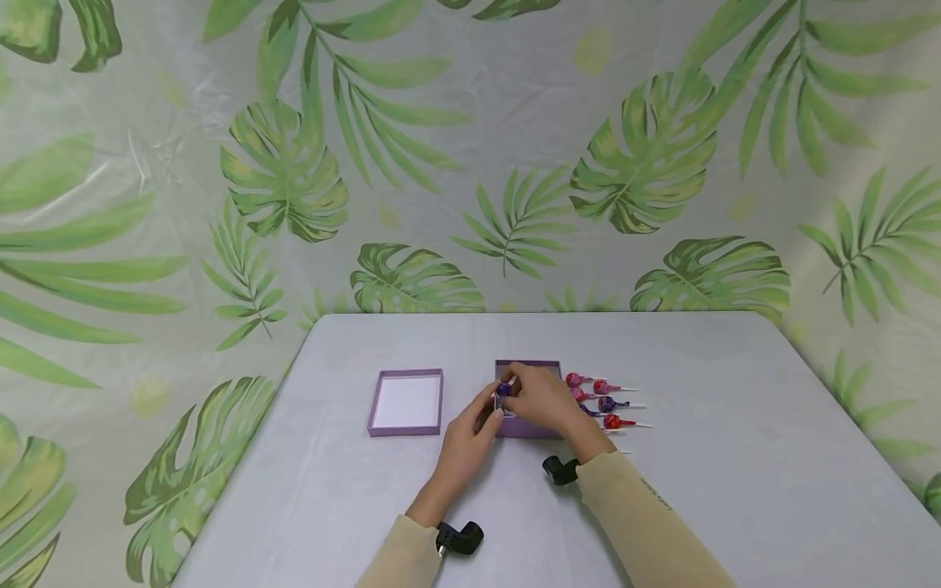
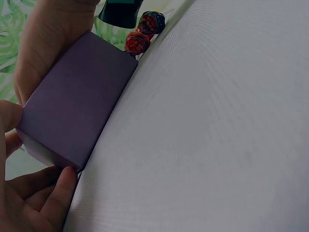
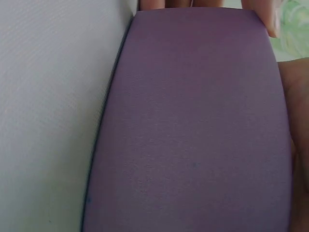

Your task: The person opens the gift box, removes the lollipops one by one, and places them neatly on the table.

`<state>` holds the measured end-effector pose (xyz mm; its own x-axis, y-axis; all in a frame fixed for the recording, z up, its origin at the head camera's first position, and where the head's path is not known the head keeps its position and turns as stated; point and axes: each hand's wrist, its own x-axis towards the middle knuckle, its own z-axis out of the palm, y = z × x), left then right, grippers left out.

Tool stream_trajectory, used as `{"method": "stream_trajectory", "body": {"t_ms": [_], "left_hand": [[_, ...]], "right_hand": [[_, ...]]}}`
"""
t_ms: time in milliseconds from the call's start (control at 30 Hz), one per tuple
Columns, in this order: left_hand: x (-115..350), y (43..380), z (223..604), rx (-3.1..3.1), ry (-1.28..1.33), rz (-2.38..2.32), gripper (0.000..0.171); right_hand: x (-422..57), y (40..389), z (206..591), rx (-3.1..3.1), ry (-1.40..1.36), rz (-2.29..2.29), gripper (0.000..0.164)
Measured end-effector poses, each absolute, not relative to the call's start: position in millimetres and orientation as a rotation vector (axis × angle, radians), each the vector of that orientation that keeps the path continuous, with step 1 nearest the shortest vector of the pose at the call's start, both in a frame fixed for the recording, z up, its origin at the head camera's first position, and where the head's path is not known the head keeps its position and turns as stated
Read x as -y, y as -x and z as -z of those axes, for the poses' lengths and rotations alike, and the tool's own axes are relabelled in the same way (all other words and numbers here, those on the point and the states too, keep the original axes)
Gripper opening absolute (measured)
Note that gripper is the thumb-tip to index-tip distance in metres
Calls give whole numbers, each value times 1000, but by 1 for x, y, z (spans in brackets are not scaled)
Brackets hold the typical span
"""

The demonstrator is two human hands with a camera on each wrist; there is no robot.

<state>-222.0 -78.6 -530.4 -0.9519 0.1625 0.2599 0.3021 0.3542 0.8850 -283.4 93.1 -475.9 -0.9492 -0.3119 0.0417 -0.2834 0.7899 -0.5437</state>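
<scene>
An open purple box [image 1: 531, 428] stands on the white table, seen close up in both wrist views. My left hand [image 1: 463, 445] holds it at its near left corner, thumb at the upper edge and fingers along the left wall [image 2: 43, 150]. Over the box's left side, my right hand [image 1: 542, 398] pinches a purple-wrapped lollipop [image 1: 503, 389] between thumb and fingers. Most of the box's inside is hidden behind that hand.
Left of the box lies its shallow purple lid [image 1: 404, 400], white inside facing up. Several lollipops, among them a red one [image 1: 612, 421] and a purple one [image 1: 606, 403], lie to the right with sticks pointing right. A patterned leaf sheet [image 1: 515, 163] hangs behind the table.
</scene>
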Motion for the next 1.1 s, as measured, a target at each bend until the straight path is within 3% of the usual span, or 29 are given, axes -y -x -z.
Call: {"method": "stream_trajectory", "body": {"t_ms": [733, 1100], "left_hand": [[78, 222, 531, 2478, 439, 1658, 49], [78, 222, 532, 2475, 427, 1644, 49]], "right_hand": [[-94, 283, 473, -2940, 358, 1181, 25], [-100, 285, 470, -2928, 302, 1436, 29]]}}
